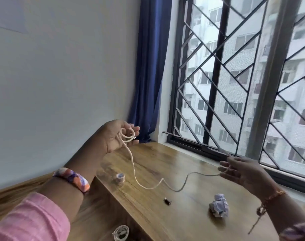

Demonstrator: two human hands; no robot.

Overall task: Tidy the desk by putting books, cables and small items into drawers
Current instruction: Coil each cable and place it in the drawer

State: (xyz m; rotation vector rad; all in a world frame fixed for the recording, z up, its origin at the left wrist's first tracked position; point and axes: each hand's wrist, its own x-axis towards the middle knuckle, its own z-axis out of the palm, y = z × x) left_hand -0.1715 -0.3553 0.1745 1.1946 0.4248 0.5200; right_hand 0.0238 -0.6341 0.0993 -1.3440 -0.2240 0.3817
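A white cable (pixel 133 173) hangs in a slack curve between my two hands above the wooden desk (pixel 165 214). My left hand (pixel 113 135) is raised at the desk's far left corner, palm up, with a few loops of the cable wound round its fingers. My right hand (pixel 242 171) is held out near the window sill and pinches the cable's other end between its fingertips. On the desk lie a small roll of tape (pixel 120 177), a small black clip (pixel 167 201) and a crumpled paper ball (pixel 219 207).
A second coiled white cable (pixel 121 233) lies low at the desk's left side, at the frame's bottom edge. A blue curtain (pixel 150 70) hangs in the corner. A barred window (pixel 243 80) runs along the desk's far edge. A plain wall is at left.
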